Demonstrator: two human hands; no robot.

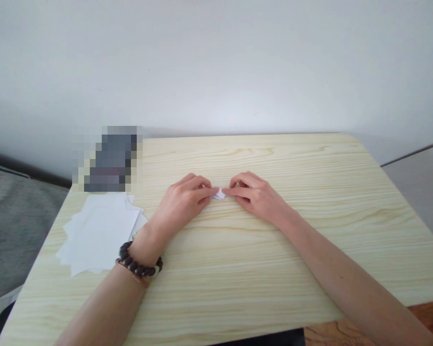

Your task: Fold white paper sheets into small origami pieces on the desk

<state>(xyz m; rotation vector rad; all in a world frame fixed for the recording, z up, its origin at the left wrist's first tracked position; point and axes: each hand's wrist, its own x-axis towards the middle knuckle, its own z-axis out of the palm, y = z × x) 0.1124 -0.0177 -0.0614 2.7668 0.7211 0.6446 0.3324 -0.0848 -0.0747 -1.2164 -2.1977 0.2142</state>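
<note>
Between my two hands is a small piece of folded white paper (220,195), low over the middle of the table. My left hand (187,198) pinches its left side between thumb and fingers. On the right side, my right hand (254,194) grips it in the same way. Most of the paper's edges are hidden behind the fingertips, so its exact folded shape is unclear. A dark beaded bracelet (139,266) circles my left wrist.
Loose white paper sheets (99,230) lie in a fanned stack on the table's left side, beside my left forearm. Behind them is a blurred dark rectangular object (111,158). The wood-grain table (310,168) meets a white wall (238,62) at the back.
</note>
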